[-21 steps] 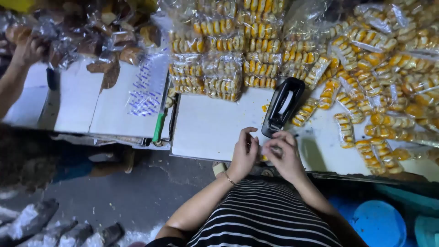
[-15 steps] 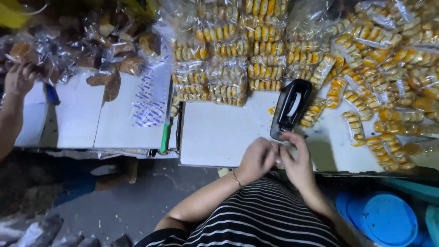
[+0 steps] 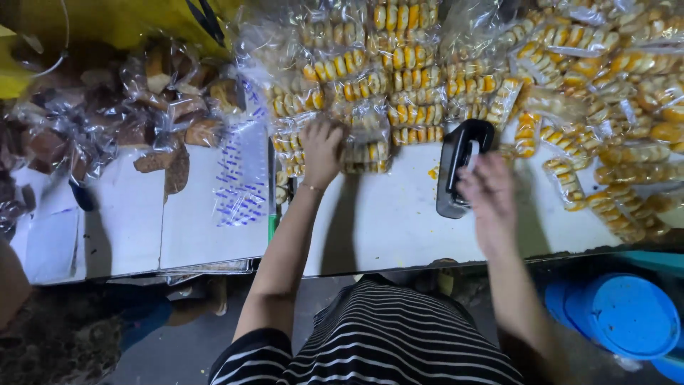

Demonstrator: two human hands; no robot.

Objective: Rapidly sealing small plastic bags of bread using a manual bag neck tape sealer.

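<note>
My left hand (image 3: 322, 148) reaches forward to the stacked clear packets of yellow biscuits (image 3: 370, 107), its fingers curled over a packet at the pile's near edge. My right hand (image 3: 488, 194) hovers, blurred and with fingers apart, over the near end of a black handheld stapler-like tool (image 3: 462, 162) that lies on the white tabletop (image 3: 388, 221). More packets of yellow biscuits (image 3: 605, 107) are heaped to the right of the tool. My striped shirt (image 3: 399, 335) shows at the bottom.
Bags of brown pastries (image 3: 135, 114) cover the far left of the table. A stack of flat clear bags with blue print (image 3: 239, 178) lies beside them. A blue round lid (image 3: 630, 314) sits on the floor at the lower right. Another person's arm (image 3: 11, 285) shows at the left edge.
My hands were together at the table's near edge. Now the left hand has stretched forward to the biscuit pile and the right hand has lifted toward the black tool.
</note>
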